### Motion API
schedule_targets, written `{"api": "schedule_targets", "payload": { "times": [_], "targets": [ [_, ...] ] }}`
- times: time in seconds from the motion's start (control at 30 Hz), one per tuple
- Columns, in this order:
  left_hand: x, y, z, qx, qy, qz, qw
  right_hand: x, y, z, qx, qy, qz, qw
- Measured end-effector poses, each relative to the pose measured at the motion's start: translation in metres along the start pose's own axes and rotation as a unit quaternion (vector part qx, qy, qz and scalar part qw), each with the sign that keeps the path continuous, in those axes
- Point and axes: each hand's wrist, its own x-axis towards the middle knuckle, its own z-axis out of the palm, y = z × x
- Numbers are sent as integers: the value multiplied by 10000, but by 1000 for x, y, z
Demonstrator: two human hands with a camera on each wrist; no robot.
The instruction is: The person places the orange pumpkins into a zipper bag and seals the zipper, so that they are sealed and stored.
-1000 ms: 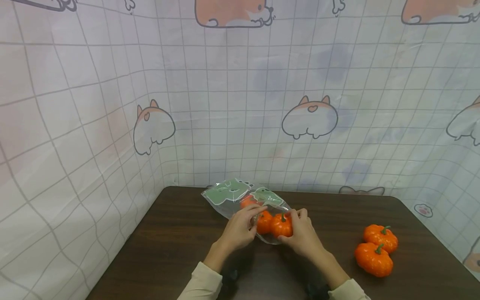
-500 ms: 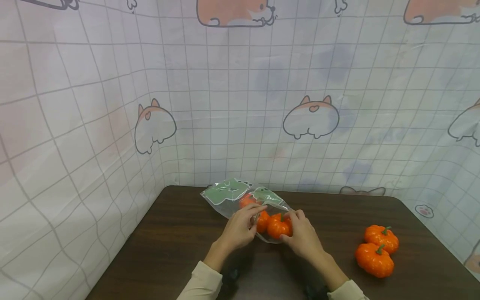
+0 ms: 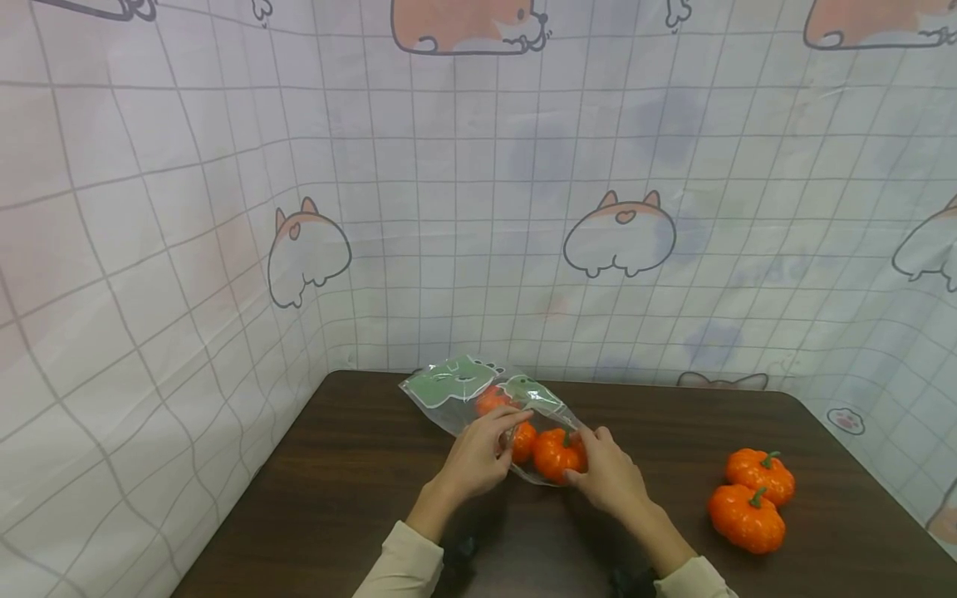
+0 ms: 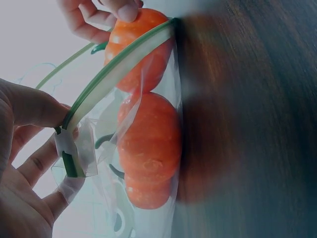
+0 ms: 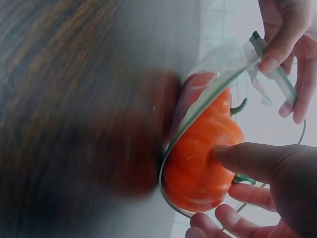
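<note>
The left hand (image 3: 478,453) pinches the near corner of the clear zip bag (image 3: 489,407) at its green zip strip (image 4: 116,74), thumb on top and fingers beneath, which holds the mouth open toward the person. The right hand (image 3: 609,473) curls around a small orange pumpkin (image 3: 557,453) sitting right in that mouth, thumb on its side and fingertips (image 5: 223,218) wrapped under it; the zip strip runs across the pumpkin, so it lies partly inside. From the left wrist view, two more pumpkins (image 4: 148,148) already rest deeper in the bag, pressed together against the film. The bag lies on its side on the dark wooden table (image 3: 359,498), in the middle, its printed green end pointing far and left. Both forearms come in from the near edge in pale sleeves and angle inward, so the hands meet at the bag's opening, palms facing each other, wrists low over the table. Well to the right, two loose pumpkins (image 3: 751,498) sit close together. A gridded cloth with cartoon animals (image 3: 616,232) hangs behind and around the table.
</note>
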Motion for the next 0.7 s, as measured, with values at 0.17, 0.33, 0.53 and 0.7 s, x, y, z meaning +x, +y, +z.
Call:
{"api": "schedule_targets", "payload": {
  "times": [0.17,0.33,0.53,0.7],
  "targets": [
    [0,1,0,5,0,1,10000,1,4,-3,-120,-54,62,9999],
    [0,1,-1,-66,-6,46,10000,0,4,-4,54,-57,163,9998],
    [0,1,0,-58,4,66,10000,0,4,0,144,-127,200,9996],
    [0,1,0,-53,24,81,10000,0,2,2,167,-201,51,9996]
  ]
}}
